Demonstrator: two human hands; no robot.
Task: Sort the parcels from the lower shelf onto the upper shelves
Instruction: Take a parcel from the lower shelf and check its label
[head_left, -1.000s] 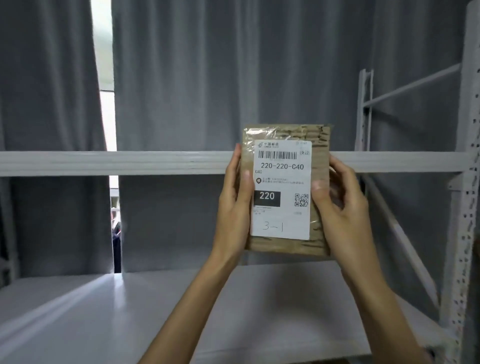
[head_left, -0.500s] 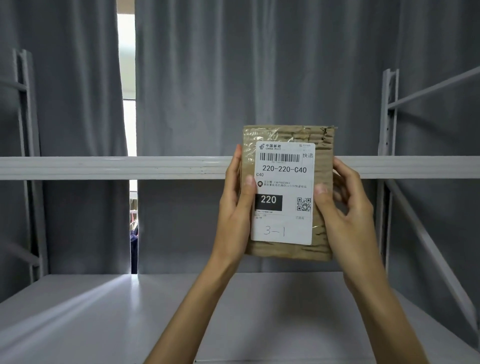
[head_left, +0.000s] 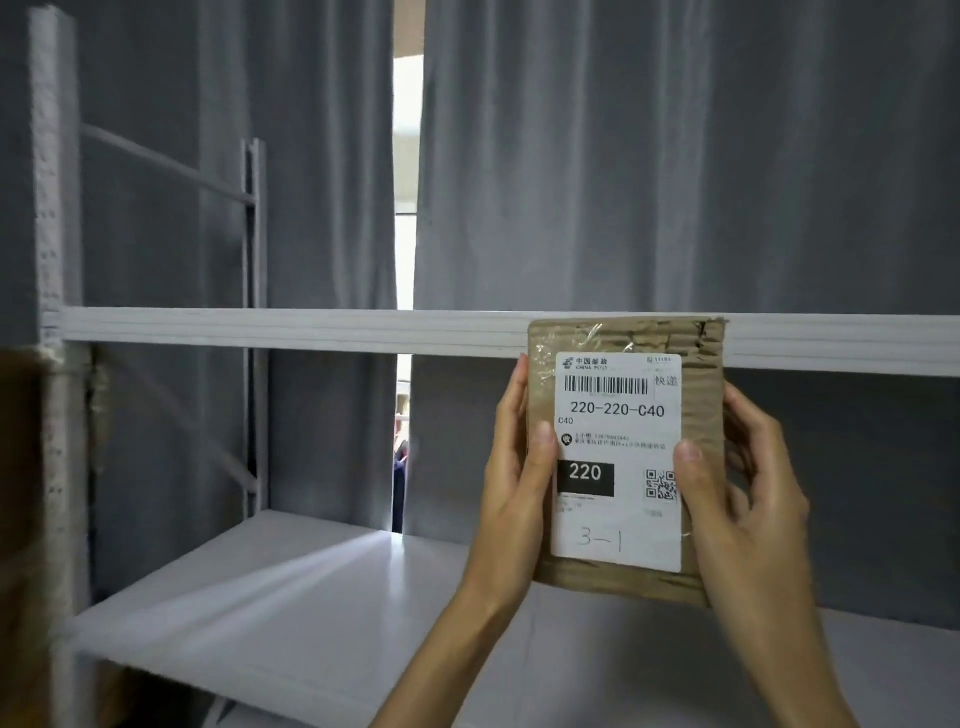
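Cardboard parcel (head_left: 626, 457) held upright, left hand (head_left: 511, 491) and right hand (head_left: 743, 509) gripping its side edges, fingers behind hidden, small label (head_left: 618, 462) print blurred, shelf (head_left: 291, 587) below

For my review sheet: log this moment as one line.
parcel upright, label 3-1 | left hand and right hand hold its sides | above white shelf | not placed

Dim, grey scene; daylight enters through the bright, overexposed gap between the grey fabric curtains (head_left: 405, 156), streaking the white metal shelf board (head_left: 291, 587). Edges bend and blur.
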